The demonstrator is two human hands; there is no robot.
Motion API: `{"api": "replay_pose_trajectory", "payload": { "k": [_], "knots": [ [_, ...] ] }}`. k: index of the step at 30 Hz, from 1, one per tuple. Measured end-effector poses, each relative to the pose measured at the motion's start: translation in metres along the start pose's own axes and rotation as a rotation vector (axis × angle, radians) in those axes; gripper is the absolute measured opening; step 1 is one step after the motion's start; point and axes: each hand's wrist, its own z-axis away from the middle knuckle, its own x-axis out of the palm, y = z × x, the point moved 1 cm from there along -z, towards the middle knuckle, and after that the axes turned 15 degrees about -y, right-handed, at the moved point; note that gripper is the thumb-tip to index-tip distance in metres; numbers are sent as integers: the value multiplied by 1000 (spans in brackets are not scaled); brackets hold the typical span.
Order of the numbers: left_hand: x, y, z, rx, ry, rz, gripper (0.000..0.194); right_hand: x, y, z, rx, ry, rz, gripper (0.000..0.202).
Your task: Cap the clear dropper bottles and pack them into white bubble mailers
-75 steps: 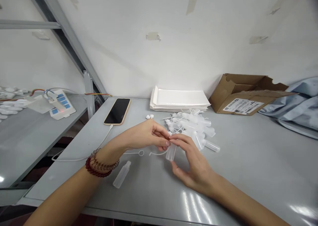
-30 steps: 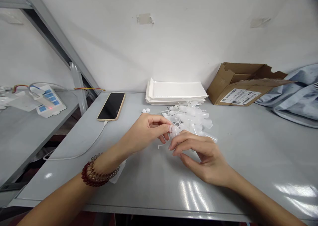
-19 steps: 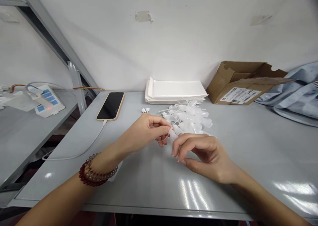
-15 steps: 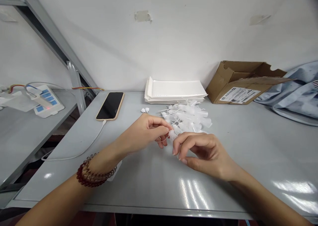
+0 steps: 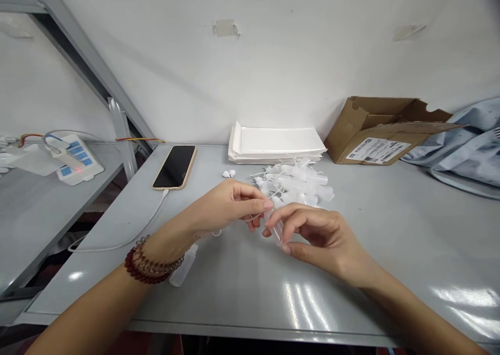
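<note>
Both hands meet over the table in front of a pile of translucent plastic bottles point(image 5: 300, 183) with thin white strands. My right hand point(image 5: 318, 235) grips a small clear plastic bottle point(image 5: 277, 232) between fingertips and thumb. At the bottle's upper end, my left hand point(image 5: 230, 206) is closed in a pinch, covering that end; a thin strand shows beneath its fingers. Another small translucent bottle point(image 5: 183, 267) lies beside my left wrist, partly behind the bracelets. Two small white pieces point(image 5: 228, 174) rest to the left of the pile.
A stack of white flat packets point(image 5: 277, 141) stands against the wall behind the pile. To its right is an open cardboard box point(image 5: 375, 136), then pale blue fabric point(image 5: 469, 141). A phone point(image 5: 174, 166) with a charging cable point(image 5: 146, 222) lies left, near a power strip point(image 5: 80, 160).
My right hand's fingers have closed round the bottle, whose clear body now shows more. My left fingertips have shifted slightly at its upper end. More of the bottle by my left wrist is visible.
</note>
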Motion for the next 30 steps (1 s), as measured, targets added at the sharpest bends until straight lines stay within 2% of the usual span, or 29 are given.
{"api": "replay_pose_trajectory", "payload": {
  "k": [2, 4, 6, 8, 13, 16, 17, 18, 19, 20, 22, 23, 25, 30],
  "knots": [
    [-2, -1, -1, 23, 85, -9, 22, 1, 2, -1, 8, 73, -40, 22],
    [-2, -2, -1, 58, 164, -18, 19, 1, 4, -1, 62, 131, -36, 36],
    [0, -3, -2, 77, 191, -32, 17, 2, 6, -2, 117, 152, 50, 43],
    [4, -3, -2, 69, 168, -49, 16, 3, 9, -1, 122, 148, 181, 42],
    [7, 0, -1, 79, 66, -194, 18, 6, 16, 2, 13, 126, 422, 46],
    [-11, -3, 0, 28, 62, -334, 29, 7, 17, 4, -51, 192, 561, 43],
    [-22, -5, 1, 11, 133, -362, 36, 7, 17, 4, -60, 212, 581, 42],
    [-34, -9, 2, -30, 265, -431, 41, 8, 18, 4, -61, 225, 585, 40],
    [-48, -14, 3, -91, 425, -563, 42, 9, 18, 4, -59, 229, 580, 39],
    [-60, -19, 4, -162, 522, -740, 40, 9, 18, 4, -56, 227, 573, 38],
    [-80, -30, 5, -185, 596, -848, 35, 11, 19, 5, -61, 209, 573, 37],
    [-87, -36, 5, -180, 599, -889, 35, 12, 19, 5, -66, 201, 579, 36],
    [-94, -44, 3, -169, 533, -947, 36, 12, 20, 5, -72, 198, 592, 34],
    [-90, -48, -2, -194, 402, -1024, 28, 11, 21, 4, -58, 203, 578, 33]
  ]
}}
